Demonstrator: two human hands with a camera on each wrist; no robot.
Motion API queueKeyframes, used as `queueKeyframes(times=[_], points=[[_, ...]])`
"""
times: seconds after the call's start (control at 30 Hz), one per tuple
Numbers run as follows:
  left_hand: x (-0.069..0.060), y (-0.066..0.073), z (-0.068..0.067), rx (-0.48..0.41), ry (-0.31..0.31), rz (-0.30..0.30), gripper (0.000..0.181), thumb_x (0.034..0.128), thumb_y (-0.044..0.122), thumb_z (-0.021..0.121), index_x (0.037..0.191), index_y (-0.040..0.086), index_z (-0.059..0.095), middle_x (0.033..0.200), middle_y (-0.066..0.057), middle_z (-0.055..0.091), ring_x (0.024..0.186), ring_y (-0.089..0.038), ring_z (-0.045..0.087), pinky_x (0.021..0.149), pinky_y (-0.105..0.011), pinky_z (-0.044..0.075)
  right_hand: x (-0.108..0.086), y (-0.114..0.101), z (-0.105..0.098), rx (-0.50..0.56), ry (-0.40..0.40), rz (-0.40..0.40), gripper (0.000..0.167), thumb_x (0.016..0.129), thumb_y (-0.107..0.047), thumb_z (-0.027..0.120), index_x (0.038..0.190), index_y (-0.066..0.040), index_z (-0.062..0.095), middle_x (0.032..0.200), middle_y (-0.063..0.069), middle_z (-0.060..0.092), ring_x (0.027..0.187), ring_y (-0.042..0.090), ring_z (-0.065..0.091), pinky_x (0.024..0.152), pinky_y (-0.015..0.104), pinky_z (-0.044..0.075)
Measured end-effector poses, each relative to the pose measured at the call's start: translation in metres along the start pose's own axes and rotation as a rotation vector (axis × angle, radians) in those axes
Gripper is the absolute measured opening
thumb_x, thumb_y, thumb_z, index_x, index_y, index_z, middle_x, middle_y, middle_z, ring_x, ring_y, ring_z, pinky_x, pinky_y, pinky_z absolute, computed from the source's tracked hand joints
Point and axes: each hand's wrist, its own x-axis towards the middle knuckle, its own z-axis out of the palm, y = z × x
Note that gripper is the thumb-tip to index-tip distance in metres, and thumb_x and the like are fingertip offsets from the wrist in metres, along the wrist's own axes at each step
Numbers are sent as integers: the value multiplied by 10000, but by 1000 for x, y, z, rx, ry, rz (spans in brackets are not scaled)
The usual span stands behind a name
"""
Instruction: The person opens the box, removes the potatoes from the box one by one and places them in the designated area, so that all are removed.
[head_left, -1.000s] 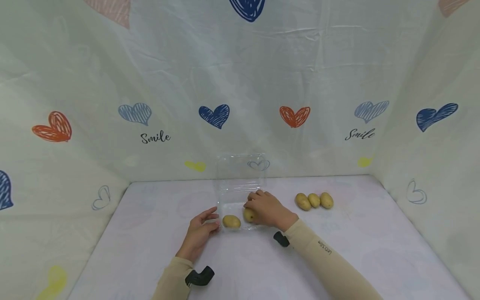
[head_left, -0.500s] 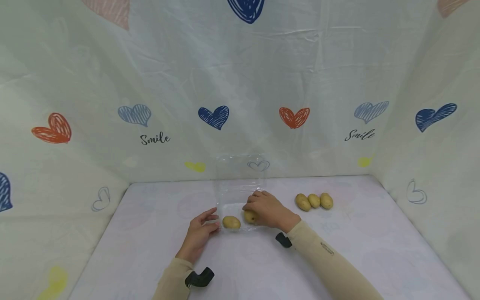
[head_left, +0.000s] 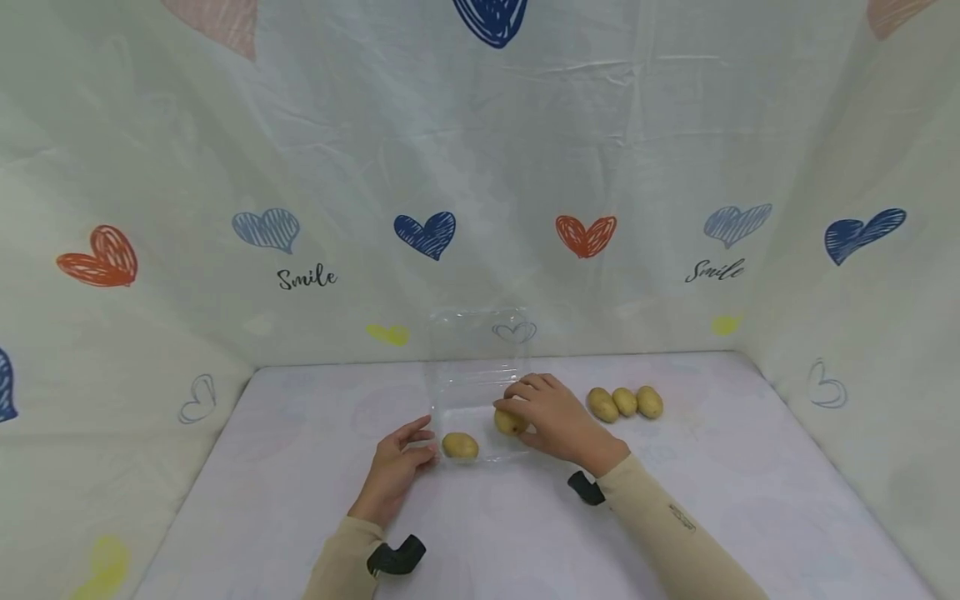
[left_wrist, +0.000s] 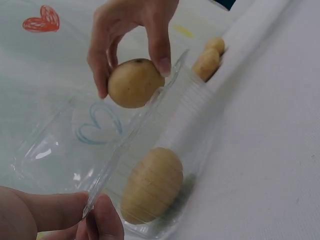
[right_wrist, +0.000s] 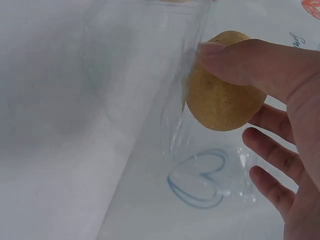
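My right hand [head_left: 558, 419] grips a potato [head_left: 510, 422] between thumb and fingers at the right side of the clear plastic box [head_left: 480, 457]. In the left wrist view that potato [left_wrist: 135, 83] is at the level of the box's rim, above the base. Another potato [left_wrist: 152, 186] lies inside the box at its left end. My left hand [head_left: 395, 471] pinches the box's left rim between thumb and fingers, as the left wrist view shows. The transparent lid [head_left: 480, 342] stands raised at the back. In the right wrist view the thumb [right_wrist: 240, 60] presses on the potato.
Three potatoes [head_left: 625, 402] lie in a row on the white table [head_left: 315, 433], to the right of the box. Behind the table hangs a pale curtain [head_left: 510, 150] printed with hearts. A black wrist mount [head_left: 396, 556] is on the left sleeve.
My right hand has lifted the potato and shifted slightly right with it. My left hand has kept its place at the box, and the other potato in the box has not moved.
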Motion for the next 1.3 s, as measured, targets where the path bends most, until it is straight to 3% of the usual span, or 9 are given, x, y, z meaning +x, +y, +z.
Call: queueKeyframes(times=[0.33,0.63,0.93,1.1,1.3], points=[[1,0,-2,9,14,-9,571,942,-161,623,1496,-107,499,1282,-250,575,862,-160,649,772,-254,596,-31,14,-11,100,97,122,607,725,-121,983,1282,-146,744,1198,12,704,1170,257,619,1038,473,528],[1,-2,-4,14,16,-14,563,957,-150,612,1504,-100,491,1299,-249,565,881,-166,645,790,-270,599,-67,29,-10,103,155,241,598,700,-114,991,1252,-123,761,1206,45,729,1137,292,641,965,516,551],[0,-4,-5,2,-3,10,563,946,-150,613,1494,-109,494,1253,-231,573,872,-171,649,777,-255,601,-100,40,-3,90,249,260,634,610,-46,1012,1193,-44,762,1142,97,741,1057,322,654,938,519,562],[0,-4,-4,6,-9,4,564,951,-147,609,1500,-104,491,1263,-233,571,882,-176,649,787,-262,600,-115,43,3,64,252,276,651,563,-38,1015,1162,-17,760,1096,108,742,1046,345,657,963,554,540],[1,-3,-1,4,-5,-14,555,954,-156,601,1497,-91,505,1276,-234,564,885,-176,645,789,-261,597,-131,43,5,38,235,303,663,559,-52,1012,1172,-11,763,1098,102,736,973,289,624,837,478,551]])
